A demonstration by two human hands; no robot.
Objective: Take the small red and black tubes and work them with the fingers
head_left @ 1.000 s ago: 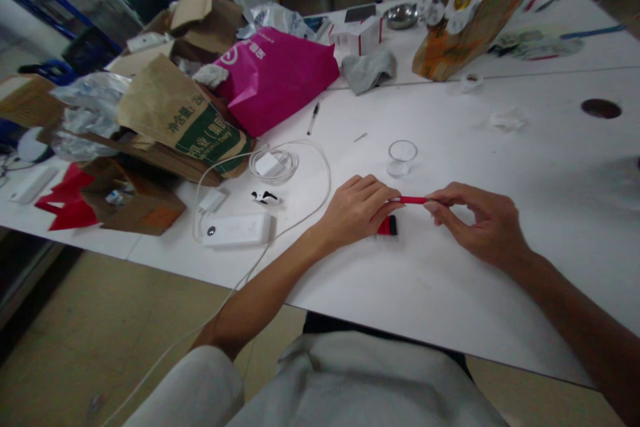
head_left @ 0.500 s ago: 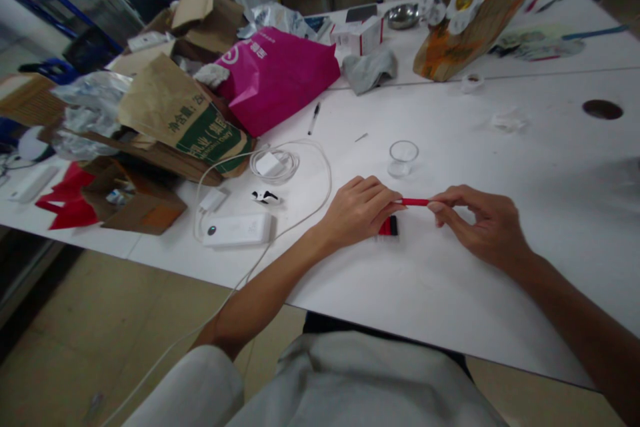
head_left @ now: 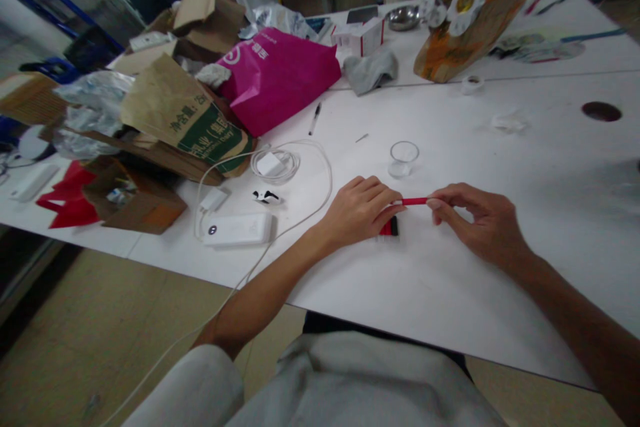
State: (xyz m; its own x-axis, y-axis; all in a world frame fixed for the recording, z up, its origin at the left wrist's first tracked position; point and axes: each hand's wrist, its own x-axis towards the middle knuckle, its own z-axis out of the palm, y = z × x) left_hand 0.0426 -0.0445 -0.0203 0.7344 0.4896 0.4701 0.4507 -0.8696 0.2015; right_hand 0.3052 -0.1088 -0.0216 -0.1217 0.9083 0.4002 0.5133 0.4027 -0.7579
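A slim red stick-shaped piece [head_left: 415, 201], perhaps a pen, is held level between my two hands just above the table. My left hand [head_left: 361, 210] pinches its left end between thumb and fingers. At the other end, the thumb and fingertips of my right hand [head_left: 475, 220] are closed on it. Both ends are hidden by fingers, so its exact kind does not show. Partly beneath my left hand lies a small red and black item [head_left: 391, 227]. Beyond the hands a clear round cup [head_left: 403, 159] stands upright on the white table [head_left: 450, 307].
Left of my arm lie a white power bank [head_left: 237, 229], a coiled cable with charger [head_left: 273, 165] and a black-and-white clip-like item [head_left: 267, 197]. Farther back are a magenta bag [head_left: 285, 77], a paper sack [head_left: 175, 113], a pen [head_left: 315, 119] and a grey cloth [head_left: 370, 71]. People stand behind.
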